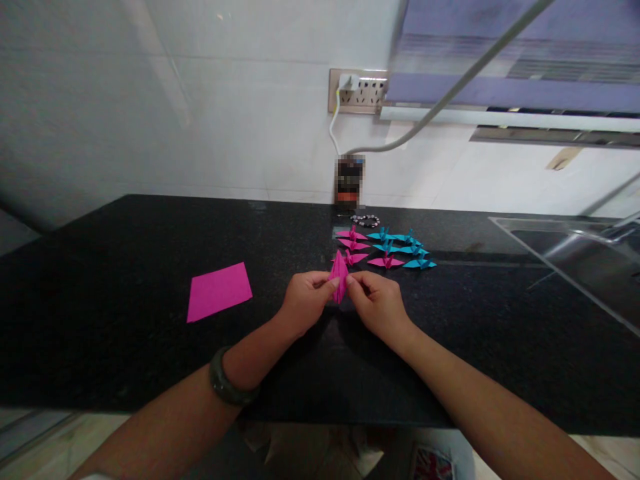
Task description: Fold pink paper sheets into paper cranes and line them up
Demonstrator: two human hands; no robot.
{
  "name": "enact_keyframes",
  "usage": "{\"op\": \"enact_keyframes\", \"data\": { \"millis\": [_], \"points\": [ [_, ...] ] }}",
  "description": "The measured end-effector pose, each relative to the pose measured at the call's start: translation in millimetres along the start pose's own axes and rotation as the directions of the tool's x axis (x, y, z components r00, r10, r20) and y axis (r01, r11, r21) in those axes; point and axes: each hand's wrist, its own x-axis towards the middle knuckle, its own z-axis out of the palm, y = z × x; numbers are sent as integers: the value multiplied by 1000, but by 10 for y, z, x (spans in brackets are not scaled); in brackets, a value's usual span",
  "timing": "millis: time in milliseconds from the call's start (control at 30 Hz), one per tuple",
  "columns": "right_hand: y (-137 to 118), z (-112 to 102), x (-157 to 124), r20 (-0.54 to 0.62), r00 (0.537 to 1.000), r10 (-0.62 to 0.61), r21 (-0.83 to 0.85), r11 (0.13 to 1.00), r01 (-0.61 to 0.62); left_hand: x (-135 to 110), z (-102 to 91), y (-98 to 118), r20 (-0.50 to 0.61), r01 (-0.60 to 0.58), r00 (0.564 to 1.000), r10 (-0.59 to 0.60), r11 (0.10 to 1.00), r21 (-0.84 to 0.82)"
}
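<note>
Between my two hands, just above the dark counter, is a pink folded paper, narrow and diamond-shaped with a point at each end. My left hand pinches its left edge, thumb toward me. Its right edge is pinched by my right hand. Right behind it stand several finished paper cranes in short rows: pink cranes on the left and blue cranes on the right, with one pink crane in the front row. To the left lies a pink sheet of paper, flat on the counter.
A beaded bracelet lies behind the cranes. Against the wall stands a blurred-out device, near cables running to a wall socket. At the right a metal sink is set into the black counter, whose front edge is close to me.
</note>
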Motion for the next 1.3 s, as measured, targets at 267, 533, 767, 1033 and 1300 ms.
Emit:
{"op": "enact_keyframes", "data": {
  "millis": [267, 533, 767, 1033, 1300],
  "points": [
    [96, 16, 50, 306, 899, 315, 675, 594, -438, -2, -19, 16, 87, 123, 991, -103, 957, -263],
    [115, 33, 54, 280, 910, 305, 664, 623, -413, -11, -10, 60, 86, 124, 991, -105, 960, -249],
    [80, 12, 47, 259, 930, 261, 536, 762, -364, -32, 10, 82, 90, 136, 989, -121, 971, -196],
    [118, 54, 30, 183, 958, 221, 458, 843, -281, -43, 30, 80, 93, 147, 987, -133, 976, -161],
    [80, 53, 25, 132, 952, 278, 569, 764, -302, -37, 39, 67, 138, 196, 977, -162, 939, -283]
  ]
}}
